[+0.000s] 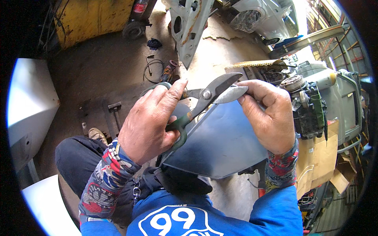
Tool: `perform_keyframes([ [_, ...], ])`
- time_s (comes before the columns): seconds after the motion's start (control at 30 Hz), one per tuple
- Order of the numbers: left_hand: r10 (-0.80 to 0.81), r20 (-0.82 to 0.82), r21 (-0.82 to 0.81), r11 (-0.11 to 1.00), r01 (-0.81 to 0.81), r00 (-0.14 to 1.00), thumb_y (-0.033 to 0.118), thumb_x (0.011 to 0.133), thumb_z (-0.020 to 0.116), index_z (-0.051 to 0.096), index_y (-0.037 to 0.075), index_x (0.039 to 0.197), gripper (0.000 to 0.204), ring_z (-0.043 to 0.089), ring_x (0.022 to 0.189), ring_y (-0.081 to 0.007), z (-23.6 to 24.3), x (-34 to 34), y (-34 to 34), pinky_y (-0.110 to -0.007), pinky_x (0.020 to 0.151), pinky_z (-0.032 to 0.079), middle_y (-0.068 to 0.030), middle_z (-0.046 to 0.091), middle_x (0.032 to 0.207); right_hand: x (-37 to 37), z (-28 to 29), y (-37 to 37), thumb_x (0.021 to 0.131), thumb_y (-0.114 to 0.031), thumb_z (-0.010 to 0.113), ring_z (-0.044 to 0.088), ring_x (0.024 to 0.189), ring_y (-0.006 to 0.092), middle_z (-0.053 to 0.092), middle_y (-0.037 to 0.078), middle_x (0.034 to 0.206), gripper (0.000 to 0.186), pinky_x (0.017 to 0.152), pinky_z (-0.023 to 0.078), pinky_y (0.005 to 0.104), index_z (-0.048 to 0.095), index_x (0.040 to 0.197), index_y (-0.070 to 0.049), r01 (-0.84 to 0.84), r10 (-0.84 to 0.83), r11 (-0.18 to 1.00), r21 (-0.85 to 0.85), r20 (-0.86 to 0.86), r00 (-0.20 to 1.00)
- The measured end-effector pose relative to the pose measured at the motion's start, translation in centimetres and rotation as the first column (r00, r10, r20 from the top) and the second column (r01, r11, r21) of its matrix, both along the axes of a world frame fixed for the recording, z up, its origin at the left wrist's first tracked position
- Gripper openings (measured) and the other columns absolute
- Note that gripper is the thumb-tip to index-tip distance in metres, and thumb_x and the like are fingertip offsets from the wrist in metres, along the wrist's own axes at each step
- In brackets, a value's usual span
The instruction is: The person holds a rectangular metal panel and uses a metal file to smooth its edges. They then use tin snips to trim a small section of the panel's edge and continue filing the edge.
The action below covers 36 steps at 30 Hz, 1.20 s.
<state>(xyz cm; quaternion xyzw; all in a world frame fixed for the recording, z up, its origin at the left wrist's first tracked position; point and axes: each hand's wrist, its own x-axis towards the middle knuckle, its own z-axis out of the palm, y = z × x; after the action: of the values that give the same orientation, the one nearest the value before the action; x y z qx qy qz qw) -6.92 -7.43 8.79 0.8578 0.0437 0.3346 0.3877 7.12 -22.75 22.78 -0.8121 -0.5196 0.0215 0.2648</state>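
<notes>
Tin snips [206,94] with green handles are held up in front of my chest, their two blades spread apart. My left hand [151,116] is closed round the handles, its index finger stretched along the upper one. At the other end, the thumb and fingers of my right hand [267,112] pinch the tip of the lower, lighter blade. Whether anything small is also in that pinch is hidden. Below the snips, a smooth grey-blue metal sheet [224,137] lies across my lap, slanting up between my arms.
A hammer [115,112] and a corded power tool [169,71] lie on the floor ahead to the left. A bare metal panel [188,29] juts in from the top. White body panels [31,102] stand at left. Engine parts [307,106] and cardboard [321,157] are at right.
</notes>
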Motion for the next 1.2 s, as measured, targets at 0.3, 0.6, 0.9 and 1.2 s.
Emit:
perform_keyframes([
  [0.3,-0.027,-0.012,0.012,1.000,0.027,1.000,-0.008,0.062,0.069,0.041,0.003,0.143,0.087,0.058,0.096,-0.0352,-1.3,0.1,1.0,-0.043,0.089,0.048,-0.0166,0.058,0.103,-0.3,-0.1,0.9,0.085,0.000,0.060,0.065,0.069,0.0199,0.066,0.015,0.077,0.015,0.068,0.050,0.0288,0.068,0.097,0.003,0.017,-0.017,0.994,-0.104,-0.003,1.000],
  [0.6,0.056,-0.077,0.109,0.993,-0.048,0.995,0.001,0.061,0.075,0.042,0.003,0.144,0.089,0.057,0.097,-0.0368,-1.0,-1.6,2.0,-0.044,0.089,0.047,-0.0178,0.058,0.103,-0.3,-0.6,1.4,0.086,0.002,0.060,0.064,0.073,0.0145,0.068,0.011,0.080,0.016,0.070,0.051,0.0264,0.068,0.099,0.006,-0.050,0.053,0.993,-0.112,0.023,0.998],
  [0.9,0.103,-0.007,0.085,0.991,-0.102,0.995,0.000,0.059,0.065,0.045,0.003,0.142,0.086,0.056,0.092,-0.0409,-1.6,-1.5,1.5,-0.044,0.088,0.047,-0.0199,0.055,0.098,0.0,-1.2,1.5,0.082,-0.002,0.060,0.070,0.073,0.0235,0.068,0.019,0.079,0.015,0.072,0.052,0.0319,0.069,0.094,0.002,-0.043,0.042,0.998,-0.051,-0.018,0.999],
  [1.2,0.018,-0.006,-0.100,0.995,-0.018,1.000,-0.003,0.063,0.062,0.045,0.003,0.143,0.082,0.059,0.097,-0.0393,-1.7,-1.5,0.9,-0.040,0.090,0.047,-0.0208,0.057,0.103,-0.2,-1.3,1.9,0.083,-0.001,0.061,0.067,0.073,0.0167,0.068,0.014,0.078,0.015,0.071,0.052,0.0280,0.069,0.095,0.004,-0.049,0.048,0.999,-0.025,-0.009,0.999],
])
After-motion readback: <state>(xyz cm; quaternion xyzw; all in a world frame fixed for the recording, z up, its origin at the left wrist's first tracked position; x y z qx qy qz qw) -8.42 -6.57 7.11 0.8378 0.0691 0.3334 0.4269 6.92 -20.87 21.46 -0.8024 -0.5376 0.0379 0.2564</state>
